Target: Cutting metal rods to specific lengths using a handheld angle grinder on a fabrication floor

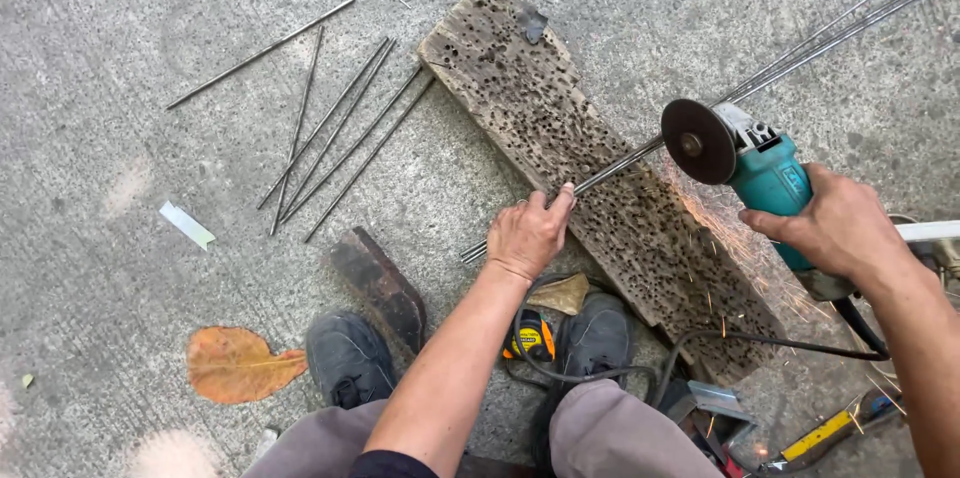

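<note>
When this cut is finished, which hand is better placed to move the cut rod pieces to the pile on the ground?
Probably the left hand. It already presses the rods on the wooden plank, on the side of the cut pieces. The right hand holds the grinder.

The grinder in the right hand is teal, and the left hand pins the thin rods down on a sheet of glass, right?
Not quite. The head view shows the left hand pinning the thin rods on a worn wooden plank full of holes, not glass. The rest holds: the right hand grips a teal grinder.
</note>
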